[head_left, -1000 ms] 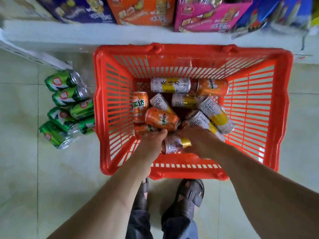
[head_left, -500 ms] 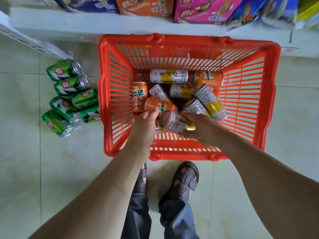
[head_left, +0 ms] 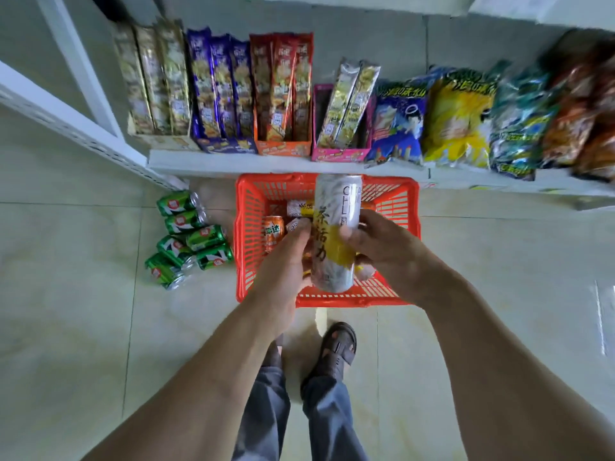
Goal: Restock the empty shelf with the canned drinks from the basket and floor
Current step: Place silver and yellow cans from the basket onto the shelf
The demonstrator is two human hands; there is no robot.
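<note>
A silver-and-yellow can [head_left: 336, 234] had come up out of the red basket [head_left: 246, 247] since half a second earlier, when it lay low among the others; it now stood roughly upright between both hands, well above the basket floor. The view had also tipped up, so that the stocked snack shelf [head_left: 266, 166] on the far side showed in full, with packets and boxes filling it. That suggested, as a judgement, that the pick was done and the carry to an empty shelf was next; no empty shelf could be made out here

The left hand [head_left: 286, 261] held the can's left side, its fingers [head_left: 301, 232] curled round the body from below and behind. The right hand [head_left: 379, 247] gripped the right side, thumb across the front and fingers wrapped behind, so both were clamped on the one can. Both forearms reached forward from the near edge and met over the basket

More cans remained in the basket: an orange can [head_left: 273, 232] at the left and a silver one [head_left: 299, 207] beyond it, the rest hidden by the hands. On the floor left of the basket lay a cluster of green cans [head_left: 189, 237] on their sides, untouched. Most of the restocking was probably left to do
</note>
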